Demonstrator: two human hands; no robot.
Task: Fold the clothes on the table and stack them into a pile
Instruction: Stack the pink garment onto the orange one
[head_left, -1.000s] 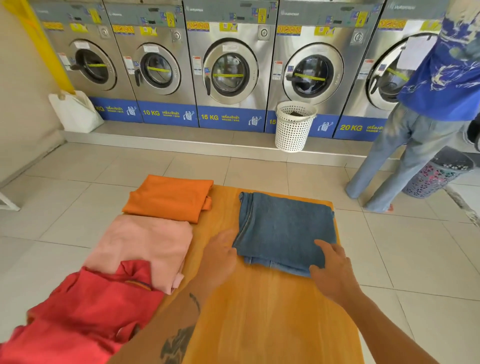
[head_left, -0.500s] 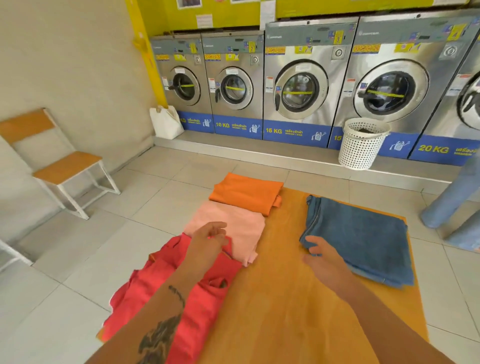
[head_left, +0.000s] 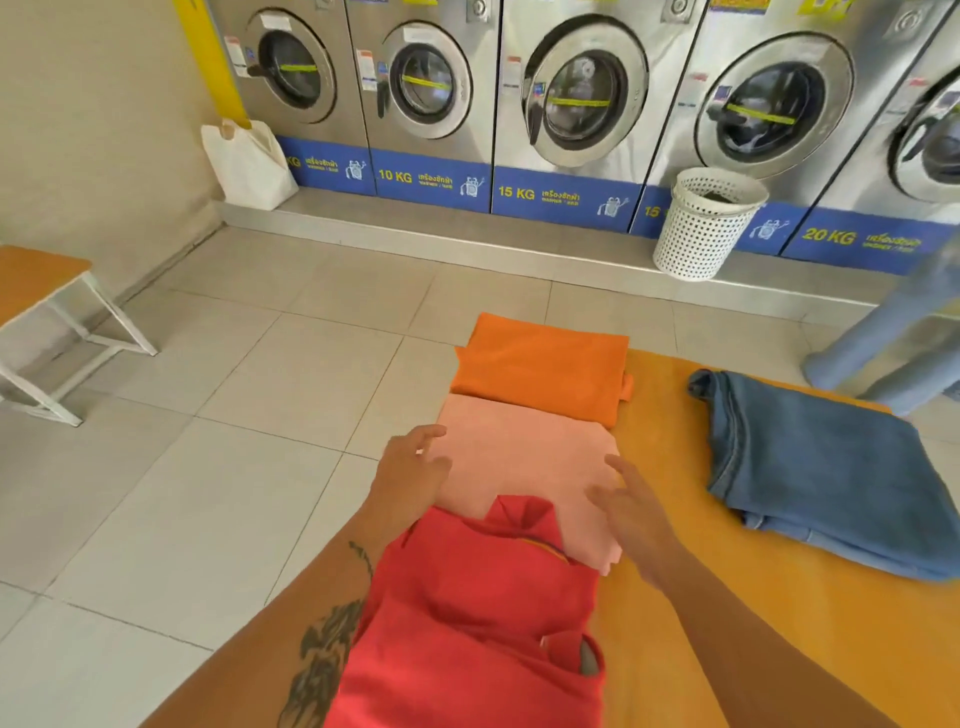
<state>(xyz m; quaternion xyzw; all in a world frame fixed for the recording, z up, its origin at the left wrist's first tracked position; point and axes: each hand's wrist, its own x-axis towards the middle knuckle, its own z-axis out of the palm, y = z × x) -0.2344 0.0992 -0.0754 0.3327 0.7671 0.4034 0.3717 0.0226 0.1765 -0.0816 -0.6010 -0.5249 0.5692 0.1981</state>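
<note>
— Reaching over the pink garment (head_left: 524, 457), both hands are spread open, gripping nothing. The left hand (head_left: 415, 470) sits at its left edge, fingers splayed; the right hand (head_left: 631, 506) is over its right side, palm down.

— And the other clothes?

— All on the wooden table (head_left: 675, 623): the folded orange garment (head_left: 540, 364) just beyond the pink, the unfolded red shirt (head_left: 467, 618) overlapping its near edge between the forearms, the folded jeans (head_left: 826, 467) apart on the right.
</note>
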